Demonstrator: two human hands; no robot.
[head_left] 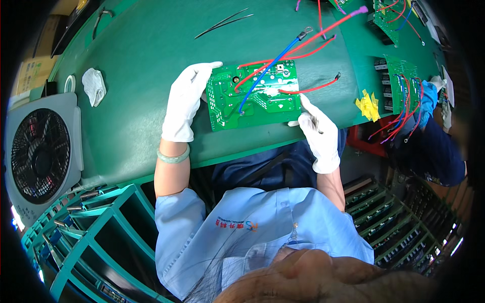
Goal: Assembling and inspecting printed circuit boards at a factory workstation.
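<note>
Between my two white-gloved hands is a green circuit board (254,112), its flat side facing up, with solder points and a white blob near its middle. Several red wires (316,87) and one blue wire (268,69) with a ring terminal rise from it and spread to the upper right. My left hand (188,96) grips the board's left edge, thumb side partly hidden behind it. At the lower right corner, my right hand (318,129) pinches the board with the fingers along its edge.
Two black cable ties (222,24) lie beyond the board on the green mat. A white glove (94,87) and a grey fan (43,149) are at left. Yellow tape pieces (369,105) sit at right, beside a co-worker's blue-gloved hand (428,98) at another wired board (401,76). Racks stand below.
</note>
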